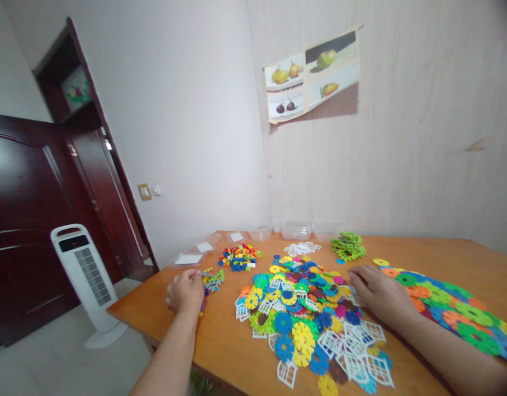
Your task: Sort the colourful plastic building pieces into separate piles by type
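Note:
My left hand (186, 291) rests near the table's left edge, fingers curled round a small cluster of coloured plastic pieces (212, 279). My right hand (379, 294) lies palm down on the right side of a big heap of flat snowflake discs and white window pieces (306, 313), its fingers bent and pressed onto the pieces; what lies under them is hidden. A row of joined orange, green and blue discs (455, 313) runs along the table to the right of that hand.
The orange wooden table (422, 253) also carries a pile of small bricks (239, 257), a green disc pile (348, 246), white window pieces (303, 248) and clear plastic tubs (296, 229) by the wall. A white tower fan (86, 275) stands on the floor left, by a dark door.

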Tool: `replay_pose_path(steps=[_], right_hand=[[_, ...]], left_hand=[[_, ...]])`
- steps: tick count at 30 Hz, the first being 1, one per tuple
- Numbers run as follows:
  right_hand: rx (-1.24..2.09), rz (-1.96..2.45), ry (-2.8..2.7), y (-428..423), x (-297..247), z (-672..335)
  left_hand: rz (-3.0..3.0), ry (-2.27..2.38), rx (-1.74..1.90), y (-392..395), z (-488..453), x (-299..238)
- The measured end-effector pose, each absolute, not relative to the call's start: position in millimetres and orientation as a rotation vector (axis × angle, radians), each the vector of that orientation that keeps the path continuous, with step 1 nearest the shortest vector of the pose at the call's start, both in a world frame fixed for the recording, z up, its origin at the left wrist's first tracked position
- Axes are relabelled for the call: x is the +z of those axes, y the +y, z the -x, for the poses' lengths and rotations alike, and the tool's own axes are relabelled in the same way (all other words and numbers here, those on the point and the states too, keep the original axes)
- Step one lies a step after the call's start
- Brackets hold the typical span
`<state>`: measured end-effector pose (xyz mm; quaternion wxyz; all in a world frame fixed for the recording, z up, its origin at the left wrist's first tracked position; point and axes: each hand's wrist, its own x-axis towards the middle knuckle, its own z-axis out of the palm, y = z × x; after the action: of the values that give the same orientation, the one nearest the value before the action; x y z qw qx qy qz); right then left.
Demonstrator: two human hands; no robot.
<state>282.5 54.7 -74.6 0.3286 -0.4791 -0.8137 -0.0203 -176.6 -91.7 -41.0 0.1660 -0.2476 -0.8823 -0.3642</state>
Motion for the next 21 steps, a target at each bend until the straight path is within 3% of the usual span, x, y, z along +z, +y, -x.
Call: replay_pose_path(steps=[8, 21], right_hand=[[-0.041, 1.245, -2.123, 58, -77, -283], [-0.022, 1.255, -2.125, 57, -76, -282]], left_hand=[[0.688, -2.461, -1.023, -90, 181, -45], [0.899, -1.972, -1.205, -78, 180, -34]])
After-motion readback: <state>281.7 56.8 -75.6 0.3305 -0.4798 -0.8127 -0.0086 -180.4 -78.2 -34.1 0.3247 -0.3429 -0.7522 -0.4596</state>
